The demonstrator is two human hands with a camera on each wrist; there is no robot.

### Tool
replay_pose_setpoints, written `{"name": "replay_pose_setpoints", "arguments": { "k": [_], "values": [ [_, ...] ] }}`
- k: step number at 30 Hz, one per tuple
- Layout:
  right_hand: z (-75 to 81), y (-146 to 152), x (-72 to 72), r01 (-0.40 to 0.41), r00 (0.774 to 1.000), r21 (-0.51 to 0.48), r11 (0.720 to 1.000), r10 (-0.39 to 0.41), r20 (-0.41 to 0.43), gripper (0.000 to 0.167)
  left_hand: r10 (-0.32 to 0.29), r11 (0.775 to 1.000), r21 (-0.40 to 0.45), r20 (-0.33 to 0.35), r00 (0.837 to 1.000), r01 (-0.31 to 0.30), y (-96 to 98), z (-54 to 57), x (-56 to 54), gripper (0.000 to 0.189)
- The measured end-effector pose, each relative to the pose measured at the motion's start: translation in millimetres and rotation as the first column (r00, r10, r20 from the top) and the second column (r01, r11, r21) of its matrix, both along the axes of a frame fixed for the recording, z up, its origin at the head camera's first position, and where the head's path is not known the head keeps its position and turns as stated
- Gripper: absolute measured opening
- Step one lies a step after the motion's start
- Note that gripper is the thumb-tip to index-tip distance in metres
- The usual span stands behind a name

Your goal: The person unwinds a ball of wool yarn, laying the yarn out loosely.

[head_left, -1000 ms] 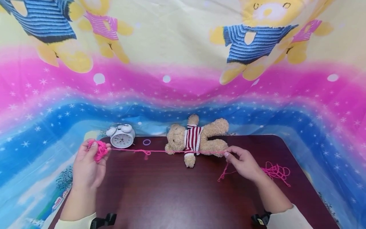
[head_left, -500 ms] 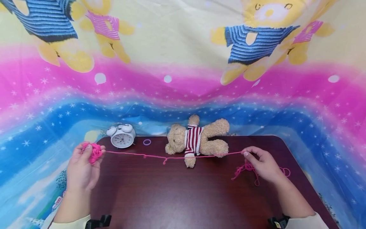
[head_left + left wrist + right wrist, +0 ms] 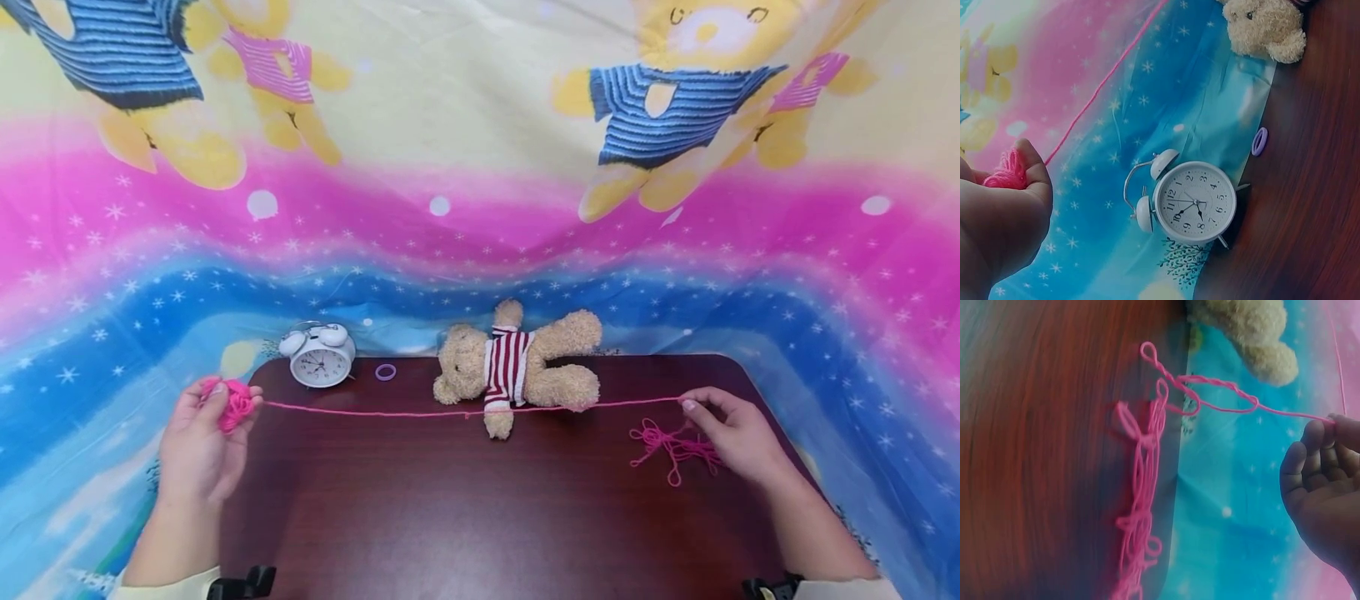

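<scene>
My left hand (image 3: pixel 201 446) holds a bundle of pink yarn (image 3: pixel 238 406) between thumb and fingers at the left side of the table. From it one strand of yarn (image 3: pixel 360 413) stretches across to my right hand (image 3: pixel 738 433), which pinches it between thumb and index finger. In the head view the strand passes in front of the teddy bear's lower arm. Below my right hand lies a loose, looped tangle of the same yarn (image 3: pixel 671 450). In the right wrist view, twisted loops (image 3: pixel 1216 384) hang from the pinching fingertips toward this tangle.
A teddy bear (image 3: pixel 506 367) in a red-and-white striped shirt lies on its side at the table's back edge. To its left are a purple ring (image 3: pixel 386 372) and a white twin-bell alarm clock (image 3: pixel 321 357). A printed bear curtain (image 3: pixel 480 200) hangs around the dark wooden table (image 3: pixel 465 508).
Both hands have moved apart, the right one farther. The strand between them has grown longer, and its small loops have straightened out. Some of the tangle has been drawn toward the middle.
</scene>
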State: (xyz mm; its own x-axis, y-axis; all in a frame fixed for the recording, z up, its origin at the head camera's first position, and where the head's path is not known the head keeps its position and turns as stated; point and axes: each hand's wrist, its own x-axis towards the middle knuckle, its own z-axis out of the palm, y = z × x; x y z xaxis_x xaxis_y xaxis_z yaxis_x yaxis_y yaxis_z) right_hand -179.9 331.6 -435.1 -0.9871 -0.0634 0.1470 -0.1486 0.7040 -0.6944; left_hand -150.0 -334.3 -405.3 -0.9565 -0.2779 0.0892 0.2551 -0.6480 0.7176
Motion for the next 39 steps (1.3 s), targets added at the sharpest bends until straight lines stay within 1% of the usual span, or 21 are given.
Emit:
{"name": "replay_pose_setpoints", "arguments": {
  "k": [3, 6, 10, 13, 17, 19, 21, 24, 26, 28, 31, 34, 39],
  "values": [
    [-1.1, 12.1, 0.3, 0.014, 1.000, -0.014, 1.000, -0.014, 0.000, 0.032, -0.008, 1.000, 0.003, -0.001, 1.000, 0.008, -3.1, -1.4, 0.4, 0.025],
    [-2.9, 26.1, -0.5, 0.032, 0.999, -0.006, 0.999, -0.033, -0.013, 0.033, -0.012, 1.000, 0.001, -0.007, 1.000, 0.012, -4.9, -3.5, 1.2, 0.025],
    [-5.2, 45.2, -1.2, 0.066, 0.997, -0.012, 0.998, -0.067, -0.028, 0.034, -0.022, 1.000, -0.001, -0.031, 0.999, 0.022, -6.0, -6.5, 2.0, 0.021],
    [-6.3, 57.8, -1.2, 0.093, 0.995, -0.027, 0.995, -0.094, -0.032, 0.035, -0.042, 0.999, -0.017, -0.046, 0.998, 0.041, -7.0, -7.5, 2.5, 0.018],
    [-7.5, 72.0, -0.8, 0.132, 0.991, -0.011, 0.991, -0.132, -0.035, 0.036, -0.072, 0.996, -0.062, -0.036, 0.997, 0.070, -8.1, -8.0, 3.2, 0.018],
    [-6.8, 78.4, -0.1, 0.150, 0.989, 0.001, 0.989, -0.150, -0.015, 0.039, -0.088, 0.991, -0.101, -0.024, 0.996, 0.085, -8.6, -9.5, 4.1, 0.019],
    [-5.8, 84.0, 0.7, 0.170, 0.985, 0.000, 0.986, -0.170, 0.024, 0.043, -0.103, 0.987, -0.129, -0.022, 0.994, 0.099, -9.6, -11.5, 4.7, 0.018],
    [-3.5, 91.6, 0.6, 0.197, 0.978, 0.012, 0.980, -0.197, 0.062, 0.050, -0.103, 0.977, -0.188, 0.009, 0.995, 0.103, -11.0, -12.2, 6.2, 0.022],
    [-3.9, 96.4, 0.1, 0.214, 0.974, 0.008, 0.977, -0.214, 0.078, 0.053, -0.091, 0.972, -0.215, 0.045, 0.995, 0.098, -12.3, -11.8, 6.5, 0.025],
    [-4.2, 101.6, -1.0, 0.232, 0.970, 0.031, 0.972, -0.233, 0.075, 0.055, -0.068, 0.965, -0.246, 0.091, 0.994, 0.088, -13.1, -10.1, 7.0, 0.028],
    [-4.8, 109.7, -1.7, 0.265, 0.960, 0.058, 0.962, -0.269, 0.081, 0.057, -0.047, 0.962, -0.261, 0.122, 0.991, 0.077, -14.8, -9.3, 7.4, 0.028],
    [-5.5, 116.9, -1.2, 0.298, 0.949, 0.081, 0.951, -0.305, 0.087, 0.058, -0.026, 0.968, -0.244, 0.125, 0.992, 0.056, -16.9, -8.9, 8.4, 0.026],
    [-6.5, 123.3, -1.1, 0.364, 0.922, 0.101, 0.926, -0.373, 0.100, 0.057, 0.012, 0.985, -0.174, 0.126, 0.992, 0.011, -22.6, -9.6, 11.9, 0.023]
  ]
}}
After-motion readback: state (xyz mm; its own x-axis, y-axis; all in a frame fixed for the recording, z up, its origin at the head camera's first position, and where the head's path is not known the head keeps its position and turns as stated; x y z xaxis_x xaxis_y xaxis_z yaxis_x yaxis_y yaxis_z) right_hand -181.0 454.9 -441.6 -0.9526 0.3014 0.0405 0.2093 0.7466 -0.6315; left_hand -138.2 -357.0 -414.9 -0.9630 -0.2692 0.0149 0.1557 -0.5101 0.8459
